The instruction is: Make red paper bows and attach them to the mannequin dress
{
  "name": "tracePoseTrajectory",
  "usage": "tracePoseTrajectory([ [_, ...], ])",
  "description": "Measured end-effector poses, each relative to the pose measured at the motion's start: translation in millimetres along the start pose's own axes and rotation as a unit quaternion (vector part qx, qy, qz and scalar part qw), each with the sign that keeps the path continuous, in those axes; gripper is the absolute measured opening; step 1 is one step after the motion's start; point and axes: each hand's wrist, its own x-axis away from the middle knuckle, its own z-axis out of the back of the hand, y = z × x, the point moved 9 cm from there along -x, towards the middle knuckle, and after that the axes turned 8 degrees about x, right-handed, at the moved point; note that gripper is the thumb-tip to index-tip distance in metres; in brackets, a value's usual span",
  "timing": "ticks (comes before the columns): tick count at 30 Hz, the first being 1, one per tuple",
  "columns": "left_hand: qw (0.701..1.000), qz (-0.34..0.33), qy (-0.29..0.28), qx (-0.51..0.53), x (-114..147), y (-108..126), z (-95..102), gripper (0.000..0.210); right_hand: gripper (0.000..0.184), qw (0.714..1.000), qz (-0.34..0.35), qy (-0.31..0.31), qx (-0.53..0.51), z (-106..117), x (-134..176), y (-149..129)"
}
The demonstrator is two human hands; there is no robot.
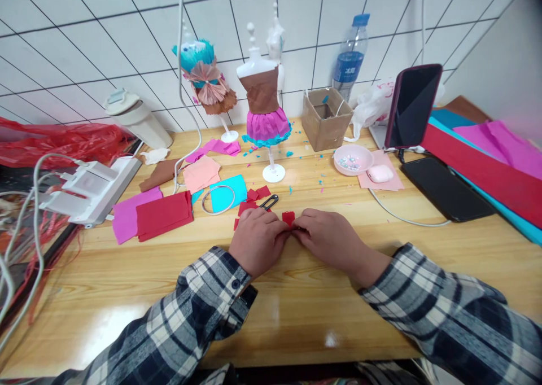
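Note:
Between my two hands is a small piece of red crepe paper (288,217), its lower edge pinched in the fingertips of both. My left hand (259,239) has its fingers curled and closed on the left side of the piece. From the right, my right hand (328,239) grips it with thumb and forefinger. Several small red paper pieces (253,195) lie just beyond my left hand, partly covered by it. Scissors (270,202) with a black handle show beside them; the rest is hidden. Behind stands a mini dress form (267,97) in a brown top and pink skirt with blue trim.
Red paper sheets (165,215), a blue sheet (228,193) and a metal ring (218,200) lie at left. A power strip (91,190) is farther left. At back are a cardboard box (324,128) and a water bottle (350,57); a bead dish (353,160) and phone (444,187) lie right.

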Motion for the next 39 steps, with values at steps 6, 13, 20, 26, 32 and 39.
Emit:
tracePoseTrajectory([
  [6,1.0,0.004,-0.001,0.01,0.6,-1.5,-1.3,0.02,0.017,1.0,0.003,-0.002,-0.002,-0.5,0.1,-0.2],
  [13,1.0,0.001,-0.002,-0.002,-0.1,1.5,0.2,0.018,0.019,1.0,-0.002,0.0,0.006,0.8,0.7,0.5],
  [20,1.0,0.013,-0.003,0.001,-0.1,-2.0,-1.2,0.018,0.021,1.0,-0.002,-0.014,0.005,-1.7,-0.2,0.2],
  [26,1.0,0.007,0.0,-0.007,-0.4,-1.1,-1.3,0.021,0.018,1.0,-0.003,-0.001,-0.002,-0.2,0.7,1.2],
  [32,1.0,0.004,0.0,0.001,-0.3,-0.7,-1.0,0.021,0.02,1.0,-0.001,0.0,-0.002,-0.3,-0.2,0.6],
  [39,1.0,0.015,-0.011,0.005,-0.8,-3.3,-3.7,0.022,0.019,1.0,-0.003,0.0,-0.012,-2.0,-0.4,2.4],
])
